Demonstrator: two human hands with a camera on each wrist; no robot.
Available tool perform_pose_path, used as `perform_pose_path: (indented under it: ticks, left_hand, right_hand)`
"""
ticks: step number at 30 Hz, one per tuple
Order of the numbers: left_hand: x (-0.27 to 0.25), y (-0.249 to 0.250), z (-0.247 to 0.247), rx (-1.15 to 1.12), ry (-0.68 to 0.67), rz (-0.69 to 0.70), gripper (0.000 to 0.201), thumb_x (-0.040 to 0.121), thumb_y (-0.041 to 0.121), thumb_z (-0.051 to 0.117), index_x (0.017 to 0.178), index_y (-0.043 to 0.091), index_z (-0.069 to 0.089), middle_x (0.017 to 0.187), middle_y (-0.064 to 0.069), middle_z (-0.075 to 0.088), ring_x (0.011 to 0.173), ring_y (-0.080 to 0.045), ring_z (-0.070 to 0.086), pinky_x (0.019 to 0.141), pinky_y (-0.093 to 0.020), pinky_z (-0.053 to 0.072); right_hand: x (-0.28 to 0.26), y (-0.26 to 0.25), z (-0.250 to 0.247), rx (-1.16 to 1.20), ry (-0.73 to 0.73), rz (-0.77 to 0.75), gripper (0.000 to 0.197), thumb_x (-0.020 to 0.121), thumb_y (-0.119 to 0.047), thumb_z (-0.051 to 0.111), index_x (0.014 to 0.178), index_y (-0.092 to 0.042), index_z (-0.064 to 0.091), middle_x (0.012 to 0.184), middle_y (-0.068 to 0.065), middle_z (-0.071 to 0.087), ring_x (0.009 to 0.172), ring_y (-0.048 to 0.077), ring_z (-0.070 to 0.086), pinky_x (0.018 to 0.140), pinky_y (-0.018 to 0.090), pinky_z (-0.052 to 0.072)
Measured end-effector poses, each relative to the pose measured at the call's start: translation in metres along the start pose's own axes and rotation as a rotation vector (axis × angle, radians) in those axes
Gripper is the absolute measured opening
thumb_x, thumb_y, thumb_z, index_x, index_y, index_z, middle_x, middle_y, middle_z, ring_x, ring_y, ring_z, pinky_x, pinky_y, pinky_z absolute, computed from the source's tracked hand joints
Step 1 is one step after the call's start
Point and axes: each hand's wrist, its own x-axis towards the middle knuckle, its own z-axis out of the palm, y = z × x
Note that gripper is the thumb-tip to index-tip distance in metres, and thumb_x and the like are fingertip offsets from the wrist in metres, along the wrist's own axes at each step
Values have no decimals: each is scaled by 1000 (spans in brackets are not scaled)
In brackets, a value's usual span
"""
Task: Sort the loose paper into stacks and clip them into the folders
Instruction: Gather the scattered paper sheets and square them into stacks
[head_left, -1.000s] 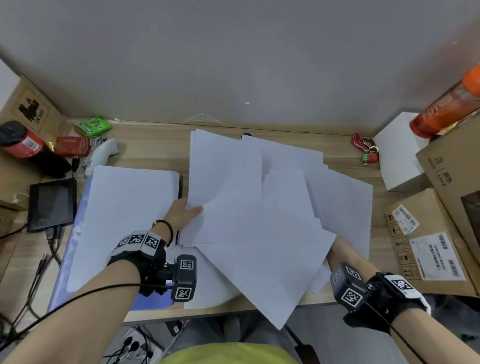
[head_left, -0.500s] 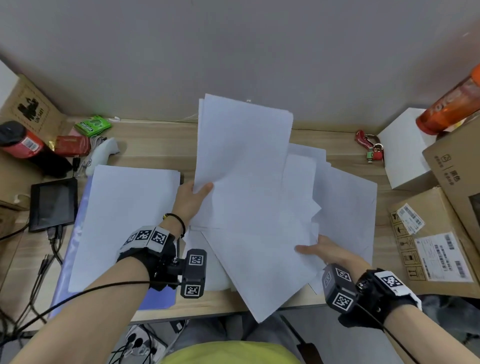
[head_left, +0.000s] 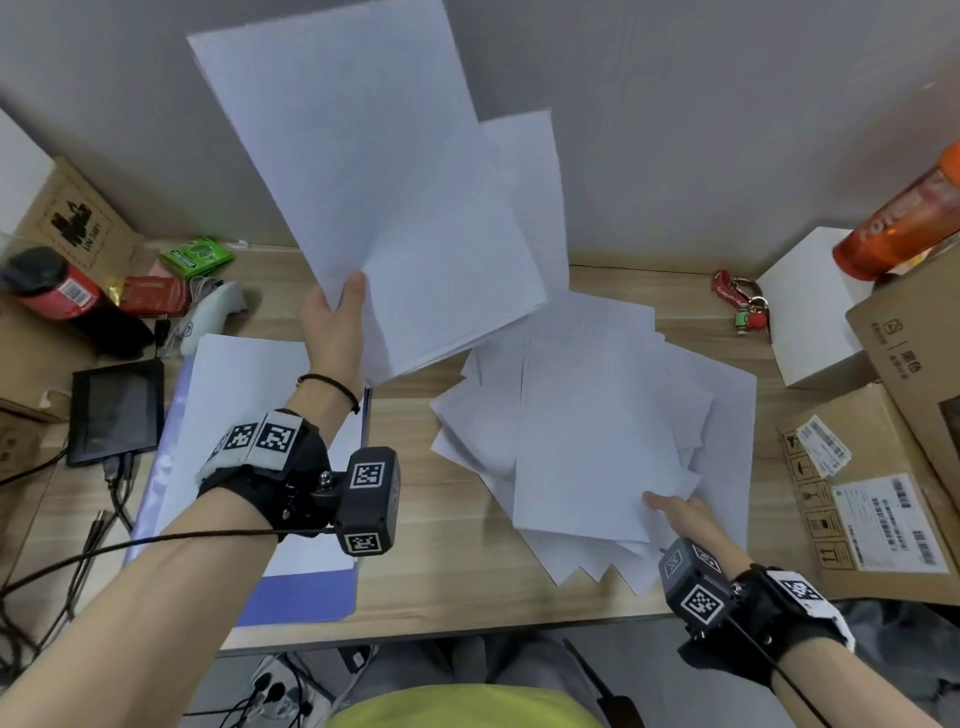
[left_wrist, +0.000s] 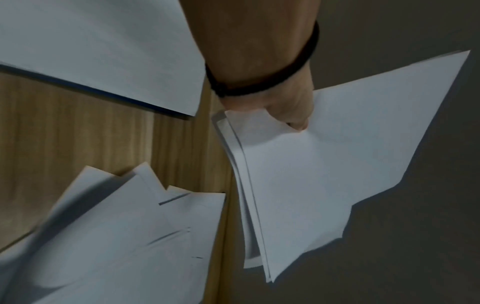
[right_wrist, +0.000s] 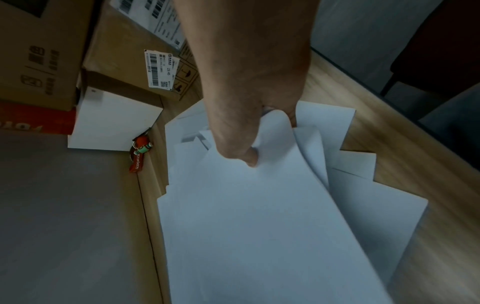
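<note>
My left hand (head_left: 337, 317) pinches a bundle of white sheets (head_left: 374, 171) by its lower left corner and holds it up high against the wall; the thumb lies on top in the left wrist view (left_wrist: 296, 121). A messy pile of loose paper (head_left: 597, 431) lies on the wooden desk at centre right. My right hand (head_left: 670, 512) grips the near edge of the top sheets of that pile, thumb on top (right_wrist: 249, 158). At the left lies a blue folder (head_left: 301, 587) with a neat stack of paper (head_left: 234, 379) on it.
Cardboard boxes (head_left: 878, 499) and a white box (head_left: 810, 306) crowd the right side, with an orange bottle (head_left: 904, 223) on top. A red keychain (head_left: 737, 301) lies near the wall. A small black screen (head_left: 114, 410), cables, a red can and a green packet sit at the left.
My left hand has lifted its bundle of sheets off the pile, up and to the left. My right hand went from under the spread sheets to gripping the pile's near edge.
</note>
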Motion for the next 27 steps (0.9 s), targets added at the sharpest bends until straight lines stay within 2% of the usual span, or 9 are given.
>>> perform_pose_path:
  ticks: [2,5,10,12,15,19,22,24,27]
  left_hand:
    - [-4,16,9,-40,-87,2,16,95,19,58,110,17,59,107,5,67,97,-7,66,87,-22,52]
    - [-12,23,15,-63,-228,-58,12,97,15,54,108,17,59,105,7,67,88,1,67,76,-14,53]
    - [-18,-17,-9,301,-398,-340,30,95,25,56,122,11,58,115,-1,67,91,-11,65,68,-17,52]
    - [-20,-37,-24,515,-487,-431,32,93,31,60,120,14,60,121,-6,65,95,-18,64,81,-29,53]
    - [-26,-52,-37,625,-594,-535,31,88,33,65,115,17,64,113,-5,68,98,-25,66,93,-40,51]
    - [-29,-50,-39,687,-701,-521,28,88,31,66,115,21,64,108,1,70,97,-20,68,89,-36,53]
    - [-33,-49,-39,632,-744,-523,35,88,26,68,121,20,62,111,3,70,101,-18,68,86,-31,54]
    - [-35,-43,-36,591,-782,-477,38,88,20,67,125,21,58,113,8,68,101,-13,67,76,-21,54]
    - [-29,-31,-25,542,-747,-405,41,89,12,65,128,20,56,117,6,66,98,-10,66,70,-18,54]
  right_hand:
    - [-2,1,7,-27,-5,11,51,90,-17,63,129,8,44,110,14,51,95,26,48,76,35,39]
    - [-8,-1,17,-58,-35,-3,54,90,-18,64,132,8,41,123,19,52,94,25,47,78,34,36]
    - [-15,-8,22,-78,-81,1,63,89,-23,65,137,6,37,130,13,50,114,30,51,83,32,35]
    - [-8,-6,19,-56,-109,-44,76,83,-34,70,140,2,35,138,11,48,124,30,48,87,32,36]
    - [6,0,9,-32,-157,-111,103,54,-54,82,136,-4,43,128,9,58,115,26,57,89,34,44]
    - [-30,-17,13,-20,-223,-149,25,71,-13,74,94,-13,63,85,1,67,60,3,67,50,15,48]
    - [-39,-16,13,7,-249,-186,18,74,-14,68,91,-13,63,79,0,72,58,7,67,47,12,47]
    - [-35,-10,13,29,-238,-177,9,88,-6,60,96,-9,62,71,-4,73,55,5,68,43,11,44]
    - [-34,-12,18,-23,-209,-133,20,95,-5,52,114,-2,57,108,13,68,67,10,69,45,11,45]
